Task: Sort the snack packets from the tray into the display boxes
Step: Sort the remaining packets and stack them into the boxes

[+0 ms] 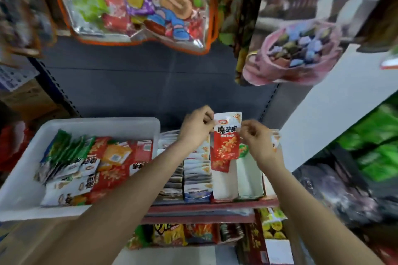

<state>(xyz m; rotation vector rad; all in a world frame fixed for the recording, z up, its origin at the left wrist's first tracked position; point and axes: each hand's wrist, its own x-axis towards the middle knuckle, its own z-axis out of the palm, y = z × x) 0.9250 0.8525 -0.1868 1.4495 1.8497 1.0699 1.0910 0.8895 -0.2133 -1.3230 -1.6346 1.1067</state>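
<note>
A red and white snack packet (226,137) hangs upright above the display boxes (224,180) on the shelf. My left hand (197,128) pinches its upper left edge and my right hand (257,141) pinches its right edge. A second red packet seems to hang just behind and below it. The white tray (23,170) stands to the left, holding several green, red, orange and white packets (86,168). The left display boxes hold stacked white packets, and the boxes under the held packet show pale bare insides.
A large clear bag of sweets (133,4) with an orange rim hangs above the shelf. A pink bouquet-like bundle (293,54) hangs at the upper right. Green bags (374,142) fill the right side. More snack bags (183,234) sit on the lower shelf.
</note>
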